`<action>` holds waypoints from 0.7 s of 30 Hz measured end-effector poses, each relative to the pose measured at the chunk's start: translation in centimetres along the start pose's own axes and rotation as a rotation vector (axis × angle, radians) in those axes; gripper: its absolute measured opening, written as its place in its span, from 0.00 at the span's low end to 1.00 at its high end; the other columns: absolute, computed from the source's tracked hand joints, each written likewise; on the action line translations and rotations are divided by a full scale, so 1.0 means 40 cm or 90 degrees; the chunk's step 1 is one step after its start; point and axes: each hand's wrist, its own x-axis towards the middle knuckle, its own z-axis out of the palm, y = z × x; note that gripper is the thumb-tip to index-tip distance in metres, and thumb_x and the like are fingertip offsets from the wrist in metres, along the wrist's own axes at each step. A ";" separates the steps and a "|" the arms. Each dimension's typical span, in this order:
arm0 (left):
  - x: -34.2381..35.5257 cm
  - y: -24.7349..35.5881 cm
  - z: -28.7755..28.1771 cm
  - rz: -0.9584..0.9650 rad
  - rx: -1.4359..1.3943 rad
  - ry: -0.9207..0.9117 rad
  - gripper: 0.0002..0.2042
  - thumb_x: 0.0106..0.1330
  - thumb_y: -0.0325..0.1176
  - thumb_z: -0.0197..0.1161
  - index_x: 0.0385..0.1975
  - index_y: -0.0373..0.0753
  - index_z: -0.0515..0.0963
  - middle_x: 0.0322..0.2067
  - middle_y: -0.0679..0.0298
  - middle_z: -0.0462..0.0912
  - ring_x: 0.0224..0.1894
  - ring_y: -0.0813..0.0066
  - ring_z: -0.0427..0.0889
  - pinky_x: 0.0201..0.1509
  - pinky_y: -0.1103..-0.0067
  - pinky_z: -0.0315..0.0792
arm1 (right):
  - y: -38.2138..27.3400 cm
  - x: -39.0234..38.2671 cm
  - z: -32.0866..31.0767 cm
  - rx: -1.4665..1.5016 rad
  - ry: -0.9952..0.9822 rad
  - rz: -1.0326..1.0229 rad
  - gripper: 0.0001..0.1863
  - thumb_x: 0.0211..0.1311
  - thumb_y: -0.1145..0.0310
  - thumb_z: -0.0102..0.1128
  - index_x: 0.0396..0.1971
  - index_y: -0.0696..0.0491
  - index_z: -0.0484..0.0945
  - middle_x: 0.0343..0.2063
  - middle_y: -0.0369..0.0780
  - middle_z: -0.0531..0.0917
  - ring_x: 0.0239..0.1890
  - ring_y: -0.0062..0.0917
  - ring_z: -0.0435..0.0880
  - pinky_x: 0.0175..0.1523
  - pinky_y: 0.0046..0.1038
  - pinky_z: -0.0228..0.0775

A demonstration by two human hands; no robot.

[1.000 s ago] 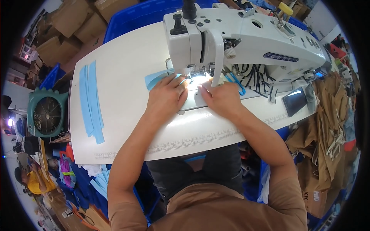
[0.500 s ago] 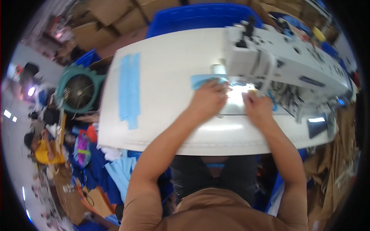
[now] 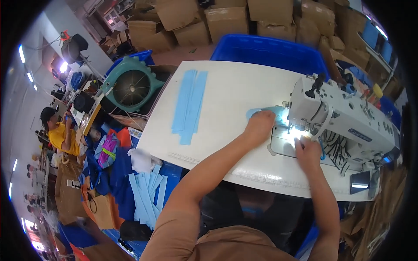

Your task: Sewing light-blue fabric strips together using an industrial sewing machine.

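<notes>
A white sewing machine [image 3: 339, 117] stands on the right of the white table, its lamp glaring over the needle area. My left hand [image 3: 261, 125] rests just left of the needle, fingers curled down on a light blue fabric piece [image 3: 257, 111] that lies flat and runs toward the machine. My right hand [image 3: 308, 151] is at the front of the needle area, thumb and fingers pinched together; glare and the fingers hide what is between them. Beside it, on the right, shows part of a blue loop [image 3: 322, 150]. The metal plate [image 3: 283, 142] lies between my hands.
Several light blue strips [image 3: 188, 104] lie on the table's left. More strips [image 3: 148, 193] hang in a heap below its left edge. A green fan [image 3: 132, 88] stands left, a blue bin [image 3: 270, 50] behind. A person in yellow [image 3: 63, 137] is far left.
My view has swung, so the table and machine sit lower and further right in the picture. Both hands stay beside the needle; the left one's fingers look more curled.
</notes>
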 end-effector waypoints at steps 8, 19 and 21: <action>-0.242 0.076 -0.226 -0.274 -0.612 -0.281 0.08 0.73 0.33 0.59 0.35 0.34 0.76 0.25 0.64 0.80 0.28 0.79 0.79 0.34 0.79 0.73 | -0.181 -0.033 -0.095 0.236 -0.060 -0.142 0.16 0.60 0.68 0.69 0.48 0.53 0.80 0.42 0.46 0.84 0.38 0.41 0.85 0.42 0.34 0.79; -0.503 0.216 -0.311 -0.445 -1.193 -0.088 0.08 0.78 0.36 0.56 0.43 0.38 0.73 0.23 0.69 0.71 0.21 0.85 0.65 0.24 0.87 0.60 | -0.402 -0.138 -0.166 0.541 -0.271 0.029 0.07 0.69 0.70 0.60 0.34 0.58 0.81 0.24 0.43 0.80 0.24 0.27 0.76 0.31 0.28 0.68; -0.498 0.236 -0.318 -0.413 -1.175 -0.076 0.07 0.77 0.34 0.57 0.46 0.38 0.72 0.23 0.68 0.71 0.21 0.85 0.65 0.24 0.87 0.60 | -0.404 -0.138 -0.157 0.561 -0.276 0.079 0.08 0.69 0.70 0.60 0.33 0.59 0.81 0.23 0.43 0.79 0.23 0.25 0.75 0.31 0.27 0.67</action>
